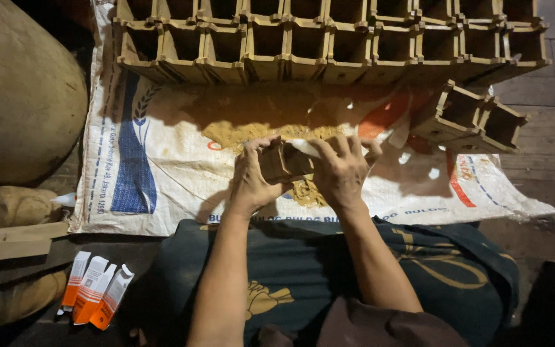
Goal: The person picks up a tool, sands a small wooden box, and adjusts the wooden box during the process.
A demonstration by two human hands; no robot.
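My left hand point(252, 177) and my right hand point(342, 168) both grip a small brown box-shaped piece point(285, 162) held between them, just above a white woven sack point(162, 186) spread on the floor. Under the hands lies a patch of yellowish powder point(239, 133) on the sack. My fingers cover much of the piece. My forearms reach out over a dark patterned cloth point(303, 270) on my lap.
Rows of open square brown boxes point(329, 42) line the far edge of the sack; two more point(473, 115) sit tilted at the right. Orange-and-white small cartons point(94, 289) lie at lower left, by a wooden plank point(14, 241) and a big rounded sack point(20, 90).
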